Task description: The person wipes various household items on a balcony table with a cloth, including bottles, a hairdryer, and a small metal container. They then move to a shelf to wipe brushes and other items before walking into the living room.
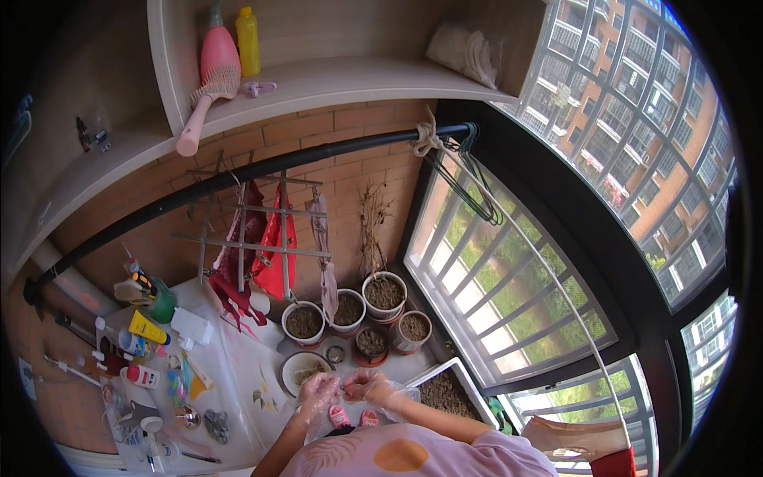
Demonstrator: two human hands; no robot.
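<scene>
My left hand (322, 390) and my right hand (362, 384), both in clear plastic gloves, meet in front of my body with fingertips pinched close together. Whether something small is between the fingers cannot be told. Just behind my left hand sits a white bowl (288, 381) with some brownish matter in it. Several pots of soil stand beyond, among them a small dark pot on a red saucer (371, 356) and a greyish pot (410, 349). To the right of my right hand lies a white rectangular planter (458, 368) with soil.
A white-covered table (238, 364) at left holds a hair dryer (140, 408), a yellow tube (149, 327) and bottles. Overhead runs a black rail (238, 173) with a hanging rack (286, 210) of red cloths. A shelf (334, 80) juts out above; barred windows (506, 286) stand at right.
</scene>
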